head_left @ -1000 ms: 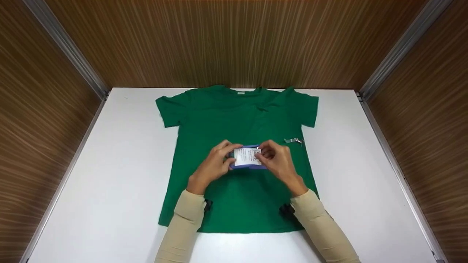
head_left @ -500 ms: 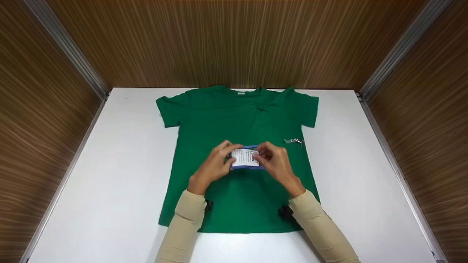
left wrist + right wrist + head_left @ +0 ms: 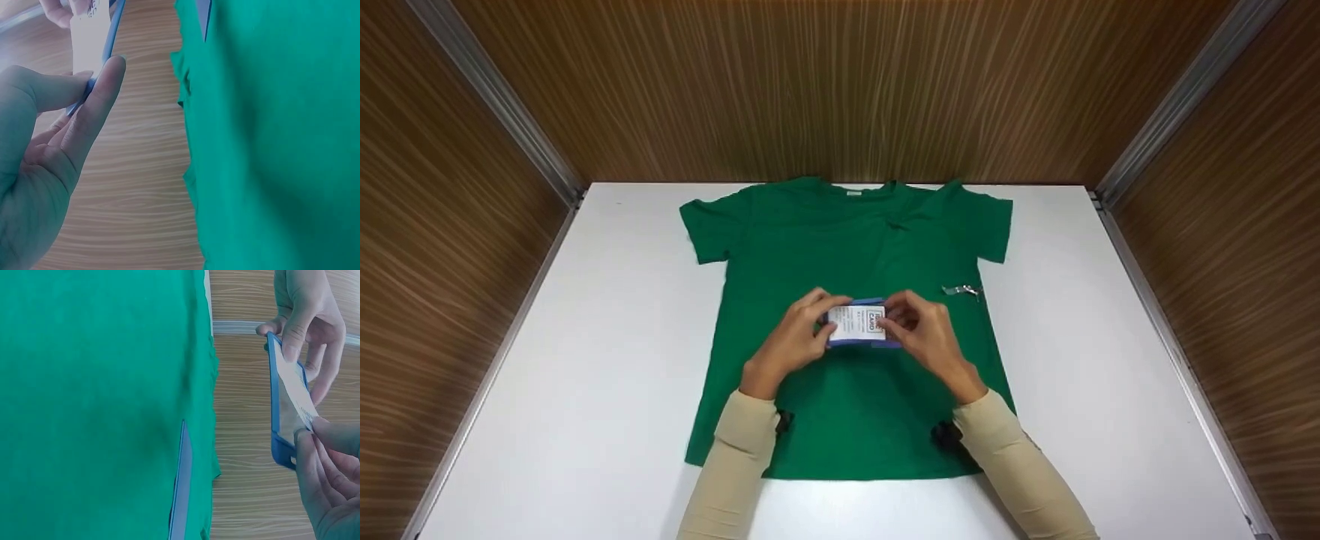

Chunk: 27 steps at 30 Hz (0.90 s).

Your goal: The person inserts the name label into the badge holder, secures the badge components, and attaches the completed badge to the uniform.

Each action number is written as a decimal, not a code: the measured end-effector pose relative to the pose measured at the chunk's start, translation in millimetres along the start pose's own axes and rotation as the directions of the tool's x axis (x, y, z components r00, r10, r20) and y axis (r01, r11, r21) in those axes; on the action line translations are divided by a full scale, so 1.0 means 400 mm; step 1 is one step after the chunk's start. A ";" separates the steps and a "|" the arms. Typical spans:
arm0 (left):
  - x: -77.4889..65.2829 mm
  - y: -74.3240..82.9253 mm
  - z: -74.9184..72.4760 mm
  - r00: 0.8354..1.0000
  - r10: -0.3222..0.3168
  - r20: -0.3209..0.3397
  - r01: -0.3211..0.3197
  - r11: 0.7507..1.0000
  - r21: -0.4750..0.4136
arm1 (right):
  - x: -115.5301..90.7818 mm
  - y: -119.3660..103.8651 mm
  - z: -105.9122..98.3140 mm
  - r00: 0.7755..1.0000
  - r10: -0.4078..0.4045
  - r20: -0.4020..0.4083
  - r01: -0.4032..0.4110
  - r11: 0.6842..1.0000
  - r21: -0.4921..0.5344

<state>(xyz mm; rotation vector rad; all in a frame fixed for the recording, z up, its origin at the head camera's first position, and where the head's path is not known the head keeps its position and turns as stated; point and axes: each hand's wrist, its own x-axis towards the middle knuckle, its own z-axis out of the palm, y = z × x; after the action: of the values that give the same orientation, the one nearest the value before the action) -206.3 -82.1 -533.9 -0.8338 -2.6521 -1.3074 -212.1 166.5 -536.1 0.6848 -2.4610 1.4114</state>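
My left hand (image 3: 795, 334) grips the left end of a blue-framed card holder (image 3: 274, 391) between thumb and fingers. The thumb presses on a white printed card (image 3: 855, 322) lying over the frame. At the opposite end, my right hand (image 3: 934, 334) pinches the card between thumb and fingertips. In the right wrist view the card (image 3: 295, 385) slants, one end inside the frame and the pinched end raised off it. Both hands hold these above a green T-shirt (image 3: 847, 420) spread flat. The left wrist view cuts off most of the right hand.
A small silver clip (image 3: 961, 289) lies at the shirt's right side. A flat blue-grey piece (image 3: 181, 486) shows over the shirt in the wrist views. The white table (image 3: 607, 337) is enclosed by wood-grain panels (image 3: 840, 90) at the back and sides.
The card has slid left over the holder, toward my left hand, with the right hand's fingers following slightly. Its printed box shows more fully. The shirt and clip stay where they were.
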 end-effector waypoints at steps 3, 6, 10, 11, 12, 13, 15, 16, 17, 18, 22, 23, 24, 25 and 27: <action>-0.004 -0.009 -0.007 1.000 -0.020 -0.015 0.020 1.000 0.003 | 0.000 0.000 -0.009 1.000 0.025 0.004 -0.025 1.000 -0.006; -0.007 -0.016 -0.014 0.999 -0.033 -0.033 0.034 0.999 0.015 | 0.002 0.000 -0.018 0.999 0.048 0.013 -0.047 0.998 -0.042; -0.009 -0.021 -0.023 0.998 -0.033 -0.051 0.034 0.999 0.018 | 0.004 0.004 -0.029 0.996 0.079 0.051 -0.075 0.994 -0.075; -0.010 -0.022 -0.026 0.998 -0.032 -0.053 0.033 0.999 0.016 | 0.004 0.006 -0.031 0.994 0.087 0.064 -0.082 0.994 -0.075; -0.010 -0.023 -0.028 0.998 -0.032 -0.055 0.033 0.999 0.014 | 0.005 0.009 -0.033 0.993 0.094 0.075 -0.089 0.993 -0.076; -0.011 -0.023 -0.029 0.998 -0.031 -0.058 0.032 0.999 0.013 | 0.005 0.010 -0.035 0.991 0.100 0.086 -0.094 0.993 -0.077; -0.011 -0.025 -0.032 0.998 -0.030 -0.062 0.030 0.999 0.013 | 0.005 0.013 -0.038 0.988 0.109 0.106 -0.101 0.992 -0.078; -0.011 -0.025 -0.033 0.998 -0.030 -0.062 0.031 0.999 0.012 | 0.005 0.014 -0.039 0.987 0.112 0.114 -0.104 0.992 -0.078; -0.011 -0.025 -0.034 0.997 -0.030 -0.064 0.031 0.999 0.010 | 0.005 0.016 -0.040 0.986 0.117 0.123 -0.108 0.991 -0.079; -0.011 -0.025 -0.034 0.997 -0.029 -0.066 0.030 0.999 0.011 | 0.005 0.018 -0.042 0.984 0.122 0.132 -0.112 0.991 -0.080; -0.011 -0.022 -0.036 0.997 -0.030 -0.068 0.031 0.999 0.015 | 0.007 0.027 -0.047 0.976 0.136 0.168 -0.123 0.988 -0.089; -0.011 -0.021 -0.037 0.997 -0.030 -0.068 0.031 0.999 0.017 | 0.007 0.029 -0.049 0.974 0.140 0.177 -0.125 0.988 -0.096; -0.010 -0.020 -0.037 0.997 -0.030 -0.069 0.032 0.999 0.018 | 0.007 0.031 -0.050 0.972 0.142 0.185 -0.125 0.987 -0.102; -0.010 -0.019 -0.038 0.997 -0.032 -0.070 0.033 0.999 0.019 | 0.007 0.033 -0.052 0.970 0.144 0.194 -0.124 0.986 -0.110; -0.009 -0.019 -0.038 0.997 -0.035 -0.072 0.037 0.999 0.022 | 0.007 0.036 -0.055 0.964 0.151 0.217 -0.126 0.984 -0.126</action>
<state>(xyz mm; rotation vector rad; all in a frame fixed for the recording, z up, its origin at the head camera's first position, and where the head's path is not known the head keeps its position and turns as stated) -209.5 -98.9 -530.7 -0.7253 -2.6337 -1.2860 -222.4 190.6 -534.4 0.6948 -2.7899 1.2931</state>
